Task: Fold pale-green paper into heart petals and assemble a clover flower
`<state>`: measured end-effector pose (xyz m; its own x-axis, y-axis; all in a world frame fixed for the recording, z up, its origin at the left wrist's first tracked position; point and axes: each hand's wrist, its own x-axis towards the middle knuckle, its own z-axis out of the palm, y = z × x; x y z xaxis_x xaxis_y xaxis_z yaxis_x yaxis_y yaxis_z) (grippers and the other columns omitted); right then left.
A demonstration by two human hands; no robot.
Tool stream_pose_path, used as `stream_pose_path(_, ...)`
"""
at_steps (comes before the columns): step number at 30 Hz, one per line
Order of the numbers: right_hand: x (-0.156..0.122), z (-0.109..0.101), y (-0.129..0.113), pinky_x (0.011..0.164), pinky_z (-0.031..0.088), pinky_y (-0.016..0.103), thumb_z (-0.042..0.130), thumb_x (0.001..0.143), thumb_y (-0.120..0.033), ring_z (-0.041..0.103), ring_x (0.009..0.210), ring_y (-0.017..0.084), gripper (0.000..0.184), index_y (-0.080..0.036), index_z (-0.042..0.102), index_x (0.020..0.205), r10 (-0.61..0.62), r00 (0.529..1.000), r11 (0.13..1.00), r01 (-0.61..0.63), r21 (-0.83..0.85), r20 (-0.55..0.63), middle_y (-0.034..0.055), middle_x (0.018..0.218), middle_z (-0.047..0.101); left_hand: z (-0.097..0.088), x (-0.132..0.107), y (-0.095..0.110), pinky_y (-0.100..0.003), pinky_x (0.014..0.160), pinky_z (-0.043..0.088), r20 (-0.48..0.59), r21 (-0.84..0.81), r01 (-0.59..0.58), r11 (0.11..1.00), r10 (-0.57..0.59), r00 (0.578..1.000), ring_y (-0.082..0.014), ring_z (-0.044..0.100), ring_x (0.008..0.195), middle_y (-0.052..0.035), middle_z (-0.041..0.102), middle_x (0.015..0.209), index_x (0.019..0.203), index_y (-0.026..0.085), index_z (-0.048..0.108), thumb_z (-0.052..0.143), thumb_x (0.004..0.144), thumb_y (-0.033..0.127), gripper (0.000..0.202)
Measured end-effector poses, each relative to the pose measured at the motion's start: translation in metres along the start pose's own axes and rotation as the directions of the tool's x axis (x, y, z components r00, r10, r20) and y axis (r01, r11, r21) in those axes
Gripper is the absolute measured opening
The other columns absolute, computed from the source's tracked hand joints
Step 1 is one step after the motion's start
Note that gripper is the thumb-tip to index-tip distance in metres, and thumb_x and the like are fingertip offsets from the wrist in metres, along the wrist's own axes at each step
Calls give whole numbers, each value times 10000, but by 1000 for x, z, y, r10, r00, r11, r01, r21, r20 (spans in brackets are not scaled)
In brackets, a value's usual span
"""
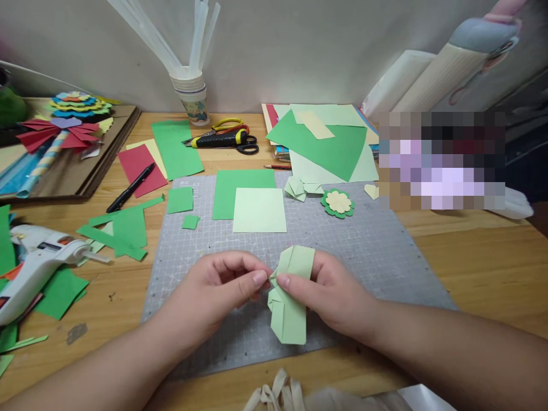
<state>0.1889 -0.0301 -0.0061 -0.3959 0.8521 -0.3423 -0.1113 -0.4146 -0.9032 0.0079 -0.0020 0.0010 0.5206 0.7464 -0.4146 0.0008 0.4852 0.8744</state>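
Both of my hands hold a folded light green paper piece (291,297) just above the grey cutting mat (377,251). My left hand (222,285) pinches its left edge between thumb and forefinger. My right hand (325,285) grips the piece from the right, thumb on its front and fingers behind. Beyond my hands, a light green paper square (260,210) lies on a darker green sheet (240,185) on the mat. Small folded light green pieces (302,187) and a green and cream paper flower (338,203) lie at the mat's far edge.
A white glue gun (38,262) lies at the left among green scraps (120,231). Farther back are a black pen (131,187), red paper (139,165), scissors and a utility knife (225,138), a paper cup of strips (192,97), stacked coloured sheets (325,145) and a cardboard with paper flowers (64,137).
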Motion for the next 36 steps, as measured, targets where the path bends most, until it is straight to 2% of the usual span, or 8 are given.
stream_pose_path(6, -1, 0, 1, 527, 421, 178, 556, 852, -273, 504, 584, 82, 167, -156, 545, 734, -25, 999, 1000, 26, -14, 24, -22, 660, 554, -6, 3, -7, -170, 503, 329, 34, -107, 118, 987, -115, 993, -52, 445, 524, 46, 570, 568, 743, 163, 704, 788, 707, 324, 185)
stream_pose_path(11, -2, -1, 2, 509, 391, 179, 551, 859, -283, 466, 576, 85, 216, -165, 500, 685, -67, 998, 988, 66, -143, -5, -31, 629, 501, -6, 5, -7, -158, 491, 318, 24, -118, 155, 981, -154, 988, -45, 446, 516, 49, 587, 567, 721, 161, 702, 819, 662, 316, 203)
stream_pose_path(16, -2, 0, 3, 496, 368, 181, 537, 863, -276, 436, 567, 84, 226, -172, 480, 670, -94, 995, 969, 88, -232, -17, -37, 619, 476, 0, 4, -2, -167, 518, 352, -11, -97, 138, 986, -140, 990, -44, 440, 511, 61, 585, 551, 682, 152, 693, 844, 598, 261, 205)
stream_pose_path(22, -3, 2, 1, 481, 349, 176, 534, 840, -218, 412, 543, 77, 205, -174, 473, 650, -120, 992, 949, 105, -299, -30, -50, 590, 447, 4, 5, 1, -177, 556, 395, -20, -100, 141, 985, -143, 989, -64, 515, 559, 39, 632, 588, 640, 143, 682, 854, 560, 215, 203)
stream_pose_path(29, -4, 0, 1, 517, 412, 192, 520, 858, -239, 500, 594, 97, 173, -164, 538, 703, -108, 993, 957, 93, -273, -40, -18, 659, 540, -4, 3, -7, -169, 557, 412, 65, -74, 68, 995, -63, 996, -62, 518, 563, 22, 640, 599, 725, 159, 735, 748, 745, 307, 150)
stream_pose_path(32, -4, 1, 1, 505, 398, 192, 524, 854, -239, 479, 579, 95, 183, -170, 518, 685, -118, 991, 950, 95, -298, -61, -27, 640, 509, -4, 4, -8, -168, 565, 418, 43, -101, 78, 992, -74, 996, -62, 527, 568, 26, 647, 601, 714, 171, 738, 777, 707, 250, 88)
stream_pose_path(36, -5, 2, 2, 490, 370, 192, 528, 847, -232, 435, 559, 88, 191, -178, 481, 670, -140, 988, 932, 110, -346, -63, -43, 615, 462, 2, 7, -5, -170, 543, 410, -4, -107, 86, 991, -87, 996, -59, 513, 542, 30, 639, 590, 642, 162, 715, 803, 645, 217, 104)
